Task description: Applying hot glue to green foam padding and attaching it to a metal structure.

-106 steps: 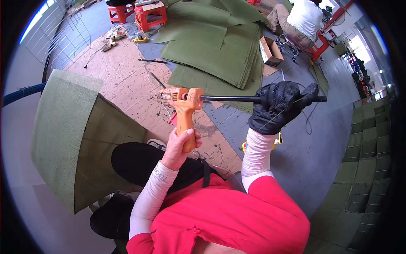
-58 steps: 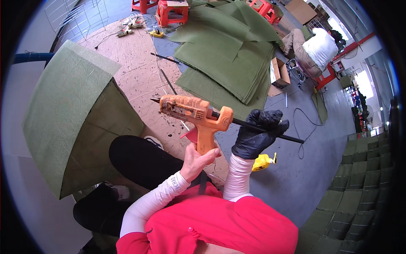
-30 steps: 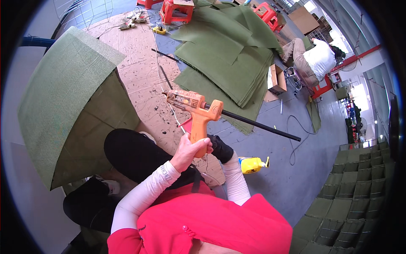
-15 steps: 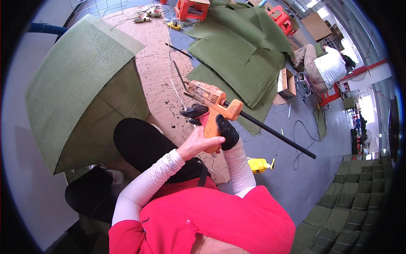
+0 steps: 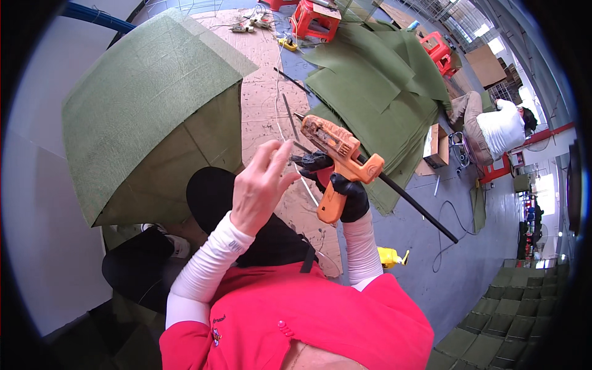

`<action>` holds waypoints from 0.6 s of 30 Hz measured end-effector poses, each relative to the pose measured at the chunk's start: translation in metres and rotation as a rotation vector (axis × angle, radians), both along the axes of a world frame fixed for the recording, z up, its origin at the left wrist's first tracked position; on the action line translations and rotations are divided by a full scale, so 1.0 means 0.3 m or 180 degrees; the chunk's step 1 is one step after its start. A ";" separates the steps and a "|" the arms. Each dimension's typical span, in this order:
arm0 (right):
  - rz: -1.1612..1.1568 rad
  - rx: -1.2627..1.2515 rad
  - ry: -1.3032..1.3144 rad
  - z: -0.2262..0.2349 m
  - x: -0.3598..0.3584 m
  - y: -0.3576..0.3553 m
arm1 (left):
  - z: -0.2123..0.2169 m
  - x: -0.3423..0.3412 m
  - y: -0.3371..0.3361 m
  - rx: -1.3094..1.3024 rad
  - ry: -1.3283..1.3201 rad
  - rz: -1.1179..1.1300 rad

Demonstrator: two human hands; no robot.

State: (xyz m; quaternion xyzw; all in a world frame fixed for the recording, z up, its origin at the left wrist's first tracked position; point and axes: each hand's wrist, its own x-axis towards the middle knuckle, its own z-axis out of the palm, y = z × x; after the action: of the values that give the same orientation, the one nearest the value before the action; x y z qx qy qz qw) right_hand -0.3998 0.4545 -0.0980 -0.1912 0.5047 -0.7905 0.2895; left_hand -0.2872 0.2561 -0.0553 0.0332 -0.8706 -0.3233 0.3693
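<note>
Glue gun [image 5: 346, 147] has passed to the gloved right hand [image 5: 353, 198], fingers gripping it over the cardboard [image 5: 265, 111], leaving the left hand [image 5: 256, 186] (bare, fingers parted, seemingly empty) free just beside it.

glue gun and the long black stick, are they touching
Touching: the head view shows the black stick passing through the back of the orange glue gun.

The right hand [image 5: 351, 197] hides part of the glue gun [image 5: 333, 137]; the near edge cuts off the red shirt [image 5: 308, 302].
</note>
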 end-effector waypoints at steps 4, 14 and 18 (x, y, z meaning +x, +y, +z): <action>0.0088 -0.0039 -0.0101 -0.037 -0.019 -0.029 | 0.036 -0.045 -0.048 -0.0766 -0.0848 -0.0377; -0.0177 0.0437 -0.0132 0.029 0.013 -0.001 | 0.188 0.017 -0.142 0.1251 -0.0723 -0.1007; 0.0133 0.0194 -0.0051 0.034 -0.006 -0.033 | 0.169 0.008 -0.075 0.0015 -0.0085 -0.0636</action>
State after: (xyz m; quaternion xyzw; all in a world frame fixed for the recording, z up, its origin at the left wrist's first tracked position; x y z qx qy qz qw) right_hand -0.4014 0.4446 -0.0877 -0.1864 0.5221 -0.7700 0.3158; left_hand -0.2848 0.2337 -0.0048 -0.0487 -0.8736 -0.3602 0.3235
